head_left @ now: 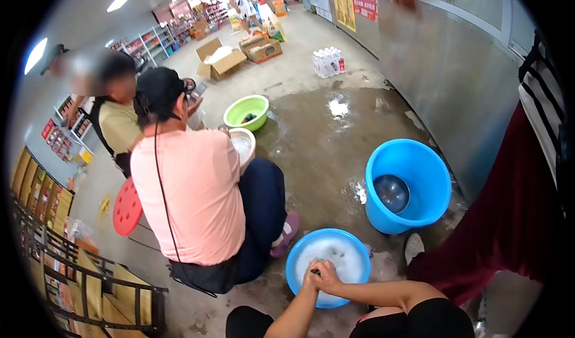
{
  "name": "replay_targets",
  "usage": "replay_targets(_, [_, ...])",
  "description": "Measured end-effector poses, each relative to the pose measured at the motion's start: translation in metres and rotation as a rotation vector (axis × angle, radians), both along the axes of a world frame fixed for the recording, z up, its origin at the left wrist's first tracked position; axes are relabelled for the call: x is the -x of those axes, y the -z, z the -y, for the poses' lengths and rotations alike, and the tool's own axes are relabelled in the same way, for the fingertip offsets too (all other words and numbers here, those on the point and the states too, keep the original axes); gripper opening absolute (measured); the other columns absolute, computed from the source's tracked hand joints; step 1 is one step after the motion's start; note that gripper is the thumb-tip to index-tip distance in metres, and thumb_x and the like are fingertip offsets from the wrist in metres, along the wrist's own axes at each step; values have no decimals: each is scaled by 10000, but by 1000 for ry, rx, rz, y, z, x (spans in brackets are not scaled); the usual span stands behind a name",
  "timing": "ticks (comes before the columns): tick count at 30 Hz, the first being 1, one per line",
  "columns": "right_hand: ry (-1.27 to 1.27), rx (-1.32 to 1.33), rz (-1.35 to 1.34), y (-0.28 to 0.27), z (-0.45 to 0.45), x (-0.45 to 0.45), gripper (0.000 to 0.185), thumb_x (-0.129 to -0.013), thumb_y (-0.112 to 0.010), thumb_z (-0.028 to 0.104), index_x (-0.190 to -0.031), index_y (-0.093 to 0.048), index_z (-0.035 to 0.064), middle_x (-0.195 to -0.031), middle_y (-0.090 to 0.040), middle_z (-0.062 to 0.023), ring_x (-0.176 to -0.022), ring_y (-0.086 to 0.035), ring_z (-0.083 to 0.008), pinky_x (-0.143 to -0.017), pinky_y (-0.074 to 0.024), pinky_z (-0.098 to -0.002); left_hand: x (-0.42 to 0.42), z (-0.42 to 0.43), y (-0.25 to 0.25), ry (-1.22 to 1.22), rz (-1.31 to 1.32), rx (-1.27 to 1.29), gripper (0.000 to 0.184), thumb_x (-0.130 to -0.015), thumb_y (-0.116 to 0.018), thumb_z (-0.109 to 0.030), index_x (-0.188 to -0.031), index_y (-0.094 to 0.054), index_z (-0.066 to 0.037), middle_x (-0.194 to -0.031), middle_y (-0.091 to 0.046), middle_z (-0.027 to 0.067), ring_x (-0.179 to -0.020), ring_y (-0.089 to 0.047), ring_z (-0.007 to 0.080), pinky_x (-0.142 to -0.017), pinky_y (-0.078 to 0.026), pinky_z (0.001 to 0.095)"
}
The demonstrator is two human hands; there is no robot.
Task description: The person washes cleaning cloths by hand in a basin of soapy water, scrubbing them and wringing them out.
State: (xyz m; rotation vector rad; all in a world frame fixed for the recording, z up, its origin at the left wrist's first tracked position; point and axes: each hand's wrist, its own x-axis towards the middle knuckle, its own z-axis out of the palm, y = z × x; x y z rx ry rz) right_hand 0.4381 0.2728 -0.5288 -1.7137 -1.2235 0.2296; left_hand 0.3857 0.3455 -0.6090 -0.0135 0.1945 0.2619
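My left hand (310,274) and my right hand (327,277) are closed together over a blue basin (291,276) filled with white suds (350,260). Their fingers press around something small; bits of green and dark colour show between them, but its kind is hidden. Both forearms reach in over the near rim. Beyond the basin, to the right, stands a tall blue bucket (383,213) with a round metal bowl (392,194) inside it.
A person in a pink shirt (188,194) crouches at left by a pale basin (250,149) with suds. Behind it sits a green basin (259,122). Bottled water (329,62) and open cartons (220,62) stand farther back. The floor (311,176) is wet. A person in maroon trousers (479,242) stands at right.
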Motion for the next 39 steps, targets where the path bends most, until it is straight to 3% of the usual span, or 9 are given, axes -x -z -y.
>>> replay_targets(6, [-38,140,-761,50,-17,-48,404,-815,-513,108,-1216,-493,54,-1031,-569,-149,-959,-541,-234,-850,-425,-324,-9,22,-13,-117,-660,-207,383,-918,-367,-360,-1125,-500,-67,-1073,-563,97,-970,-544,246,-870,-444,399])
replay_targets(9, [46,284,-263,17,12,18,551,-888,-470,273,-1330,-293,-5,-1359,-285,-231,-1237,-321,-321,-1020,-267,-397,-5,11,39,-200,-664,-311,457,-919,-385,-334,-1225,-411,5,-1171,-466,153,-1106,-444,268,-960,-358,393])
replay_targets(14, [-131,312,-1386,13,2,-39,540,-913,-422,290,-1343,-267,3,-1271,-378,-169,-1170,-348,-218,-987,-286,-340,-9,39,-62,-244,-770,-258,270,-863,-545,-221,-1057,-496,-39,-978,-559,107,-878,-562,216,-742,-489,338])
replay_targets(17, [278,351,-398,31,11,31,473,-916,-415,314,-1273,-390,4,-1199,-424,-146,-1126,-382,-231,-980,-290,-343,-2,29,-32,-201,-825,-444,236,-858,-555,-206,-1027,-485,-57,-956,-551,101,-861,-559,216,-733,-487,343])
replay_targets(22, [-187,375,-1243,64,4,-49,516,-875,-417,224,-1316,-305,-19,-1322,-303,-270,-1261,-256,-383,-1059,-183,-404,-15,51,-55,-262,-899,-272,206,-882,-506,-179,-1054,-462,-74,-1018,-529,105,-942,-528,207,-791,-467,351])
replay_targets(27, [386,207,-10,43,10,1,400,-906,-382,200,-1223,-433,-39,-1085,-540,-200,-942,-538,-254,-870,-413,-366,-3,27,24,-141,-576,-459,216,-886,-470,-152,-1085,-463,-70,-1045,-525,93,-961,-519,197,-824,-447,336])
replay_targets(29, [-164,484,-1081,33,3,-60,436,-912,-365,239,-1237,-406,-50,-1176,-469,-265,-1114,-450,-332,-974,-314,-393,-14,54,-35,-275,-822,-305,196,-917,-381,-175,-1058,-471,-72,-999,-527,83,-922,-525,217,-820,-438,329])
replay_targets(35, [781,226,-265,73,-6,34,395,-919,-400,280,-1126,-526,-32,-1057,-564,-205,-1038,-506,-312,-918,-360,-377,6,37,46,-200,-408,-954,261,-893,-468,-182,-1121,-446,-59,-1090,-500,94,-982,-514,211,-870,-423,366])
replay_targets(39, [140,346,-1161,77,6,-33,347,-917,-383,259,-1053,-577,5,-1001,-587,-203,-978,-546,-289,-863,-403,-350,-1,65,-31,-259,-902,-241,197,-901,-445,-227,-1030,-492,-85,-999,-518,85,-905,-512,185,-777,-447,322])
